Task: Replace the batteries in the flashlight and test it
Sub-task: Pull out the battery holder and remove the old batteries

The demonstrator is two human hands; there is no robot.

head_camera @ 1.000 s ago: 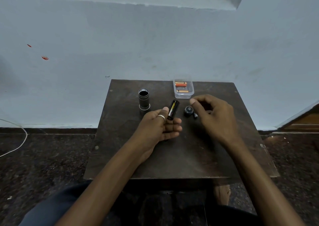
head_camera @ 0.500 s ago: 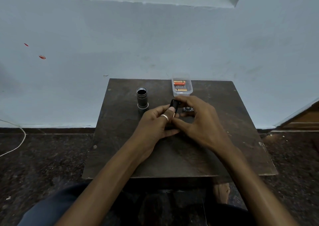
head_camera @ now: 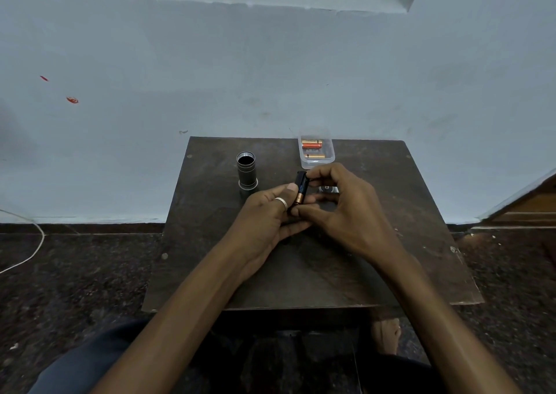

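Note:
My left hand grips a black battery holder with a copper-and-black battery in it, held above the middle of the dark table. My right hand pinches the same holder, index finger at its far end and thumb at its near end. The grey flashlight body stands upright with its open end up, to the left of my hands. A small black tail cap lies on the table, partly hidden behind my right hand.
A clear plastic box with orange batteries sits at the table's far edge, close to the pale blue wall. A white cable lies on the dark floor at the left. My knees are below the table's near edge.
My right hand left the spot beside the tail cap, moved left and closed on the battery holder that my left hand holds. The holder has tilted slightly.

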